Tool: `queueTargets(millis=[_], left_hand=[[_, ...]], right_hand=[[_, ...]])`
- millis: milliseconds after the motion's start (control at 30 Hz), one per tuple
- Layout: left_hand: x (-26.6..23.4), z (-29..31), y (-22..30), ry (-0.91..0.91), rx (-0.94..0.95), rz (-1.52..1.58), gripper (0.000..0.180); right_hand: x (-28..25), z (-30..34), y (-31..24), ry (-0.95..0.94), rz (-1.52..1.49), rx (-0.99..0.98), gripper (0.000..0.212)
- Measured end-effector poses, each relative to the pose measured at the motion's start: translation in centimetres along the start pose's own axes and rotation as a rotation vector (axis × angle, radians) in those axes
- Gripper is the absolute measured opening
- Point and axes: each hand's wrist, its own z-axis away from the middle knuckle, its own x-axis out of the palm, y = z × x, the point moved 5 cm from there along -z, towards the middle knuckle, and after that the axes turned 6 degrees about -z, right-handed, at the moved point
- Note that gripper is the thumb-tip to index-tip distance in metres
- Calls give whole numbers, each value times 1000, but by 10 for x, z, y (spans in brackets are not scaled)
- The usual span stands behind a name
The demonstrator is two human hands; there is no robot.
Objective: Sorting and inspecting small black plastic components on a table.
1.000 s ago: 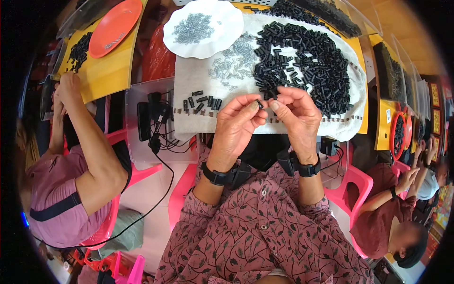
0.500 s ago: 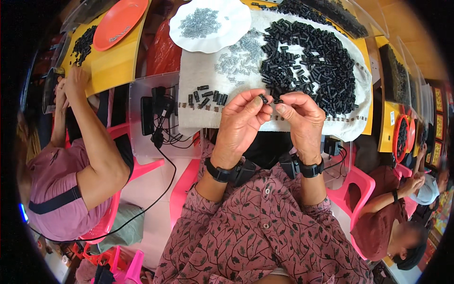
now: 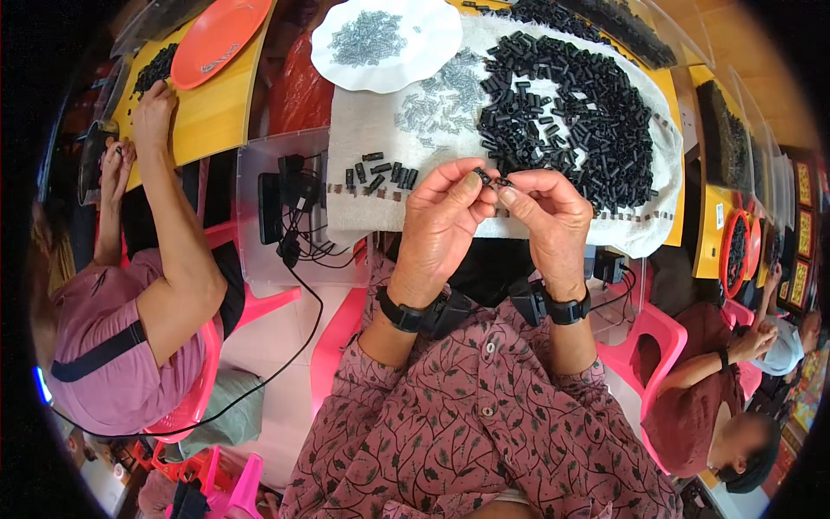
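Observation:
My left hand [image 3: 443, 212] pinches a small black plastic part [image 3: 482, 177] between thumb and fingers. In the fingertips of my right hand [image 3: 552, 208] is another small dark part [image 3: 504, 182], partly covered by the thumb. The two parts meet or nearly meet; I cannot tell whether they are joined. Both hands are over the near edge of a white towel [image 3: 363, 130]. Beyond them lies a big heap of short black tubular parts [image 3: 614, 112]. Left of that heap are many small clear pieces [image 3: 432, 112]. A small group of black parts [image 3: 378, 173] lies beside my left hand.
A white scalloped plate [image 3: 337, 65] holds more clear pieces at the towel's far left. A clear plastic bin [image 3: 251, 190] with black adapters and cables stands left of the table. At the left, a co-worker [image 3: 177, 285] sits by a yellow table [image 3: 203, 125] with a red plate [image 3: 194, 69].
The part in my right fingers has come closer to the one in my left. At the left, the co-worker's hands have parted, one rising to the black pile.

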Motion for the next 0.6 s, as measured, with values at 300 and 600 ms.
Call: queueTargets(millis=[300,600], left_hand=[[1,0,-1,22,16,-36,23],[1,0,-2,59,54,-86,22]], right_hand=[[5,2,0,29,-16,36,14],[10,1,2,74,-7,24,13]])
